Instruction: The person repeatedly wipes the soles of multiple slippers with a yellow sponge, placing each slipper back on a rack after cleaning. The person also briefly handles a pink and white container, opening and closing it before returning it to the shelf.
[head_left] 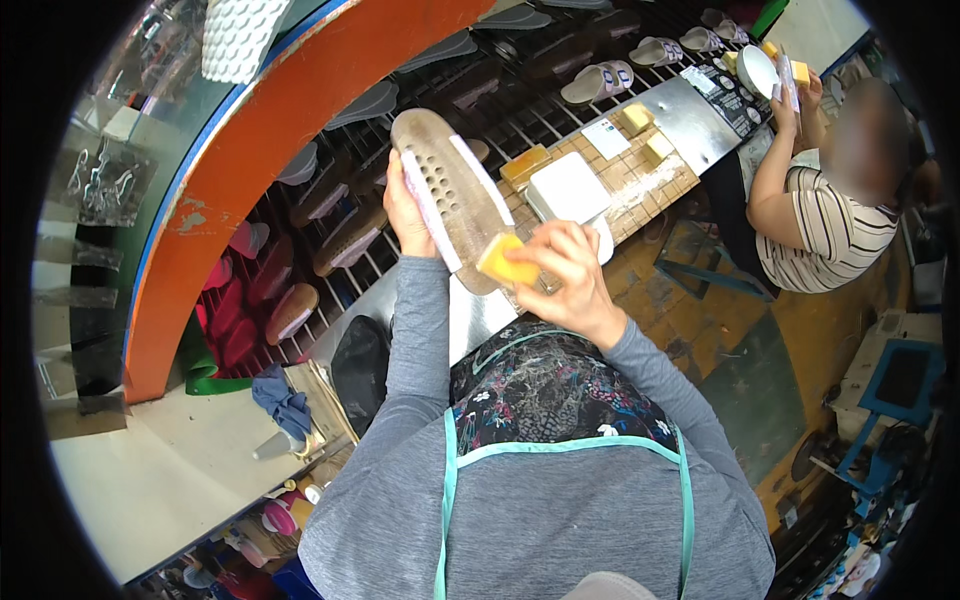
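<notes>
My left hand (408, 212) grips the side of a tan-brown sandal sole (462, 195), held up before me. Rows of round holes show in its surface, and pale strips run along both edges. Pinched in my right hand (568, 270) is a yellow sponge (506, 262), touching the sole's lower end. Behind that hand, a white rectangular container (568, 188) and an orange-yellow block (524, 165) lie on the work ledge. My left thumb is mostly hidden by the sole.
Racks with dark soles (352, 236) and finished sandals (598, 82) run along the far side, beside a curved orange panel (210, 180). At right, a co-worker (825, 215) in a striped shirt holds a sandal and a yellow sponge. A blue stool (700, 275) stands nearby.
</notes>
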